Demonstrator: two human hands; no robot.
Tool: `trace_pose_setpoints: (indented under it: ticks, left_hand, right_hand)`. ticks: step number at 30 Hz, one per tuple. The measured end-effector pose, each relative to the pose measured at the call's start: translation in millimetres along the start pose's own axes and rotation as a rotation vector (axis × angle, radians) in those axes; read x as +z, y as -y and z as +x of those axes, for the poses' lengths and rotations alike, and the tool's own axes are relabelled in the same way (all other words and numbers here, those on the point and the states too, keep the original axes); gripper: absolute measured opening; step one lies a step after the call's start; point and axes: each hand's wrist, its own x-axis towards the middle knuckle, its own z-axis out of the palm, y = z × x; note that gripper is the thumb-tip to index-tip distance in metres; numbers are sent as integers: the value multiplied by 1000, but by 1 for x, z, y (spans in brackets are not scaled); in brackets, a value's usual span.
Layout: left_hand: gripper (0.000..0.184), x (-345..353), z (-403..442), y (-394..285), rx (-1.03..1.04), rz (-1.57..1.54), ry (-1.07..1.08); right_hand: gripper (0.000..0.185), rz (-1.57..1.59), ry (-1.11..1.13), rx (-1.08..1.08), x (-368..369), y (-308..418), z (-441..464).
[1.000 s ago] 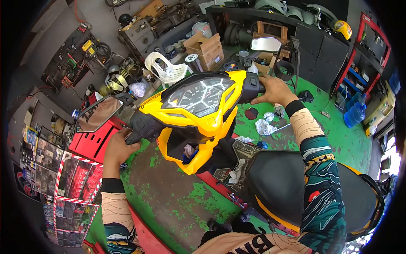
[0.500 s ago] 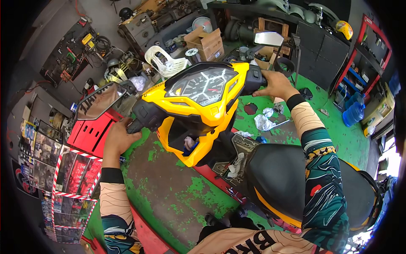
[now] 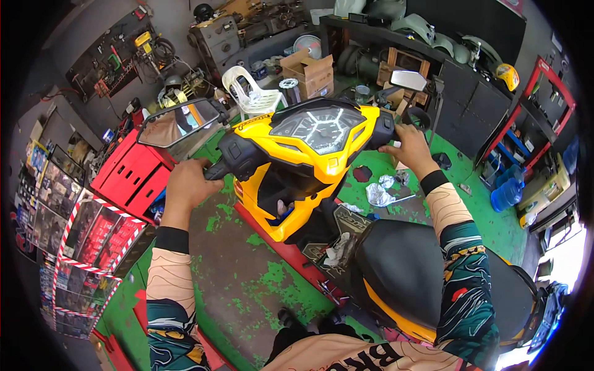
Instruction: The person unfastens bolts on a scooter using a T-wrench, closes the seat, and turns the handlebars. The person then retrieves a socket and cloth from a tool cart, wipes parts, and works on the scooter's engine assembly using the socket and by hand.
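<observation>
A yellow and black scooter stands in front of me, its instrument panel (image 3: 322,128) facing up towards me. My left hand (image 3: 192,188) is wrapped round the left handlebar grip (image 3: 218,171), below the left mirror (image 3: 179,123). On the other side, my right hand (image 3: 411,149) closes round the right handlebar grip, which its fingers mostly hide. The right mirror (image 3: 408,80) rises beyond that hand. Below the panel, an open front pocket (image 3: 278,201) has small items in it. The black seat (image 3: 399,260) lies under my right forearm.
Left of the scooter are a red tool cabinet (image 3: 133,176) and a display case (image 3: 99,238) edged with striped tape. A white plastic chair (image 3: 250,93) and a cardboard box (image 3: 307,73) are behind it. Crumpled foil (image 3: 378,195) lies on the green floor, with blue water bottles (image 3: 507,193) farther right.
My view has shifted and tilted. The handlebar and both hands appear farther right in view, and the left mirror shows a different reflection. Both hands keep their hold.
</observation>
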Motion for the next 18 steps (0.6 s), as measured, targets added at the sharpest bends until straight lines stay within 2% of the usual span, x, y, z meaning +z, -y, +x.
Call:
trace_pose_setpoints:
  ticks: [2,9,18]
  left_hand:
    - [44,0,-1,0,13,2,-31]
    - [40,3,-2,5,87,-18,-85]
    - [43,4,-4,9,96,-18,-17]
  right_hand:
    - [75,10,59,54,-6,5,2]
    - [72,3,44,69,1,2,3]
    - [70,69,87,90,-13,16,5]
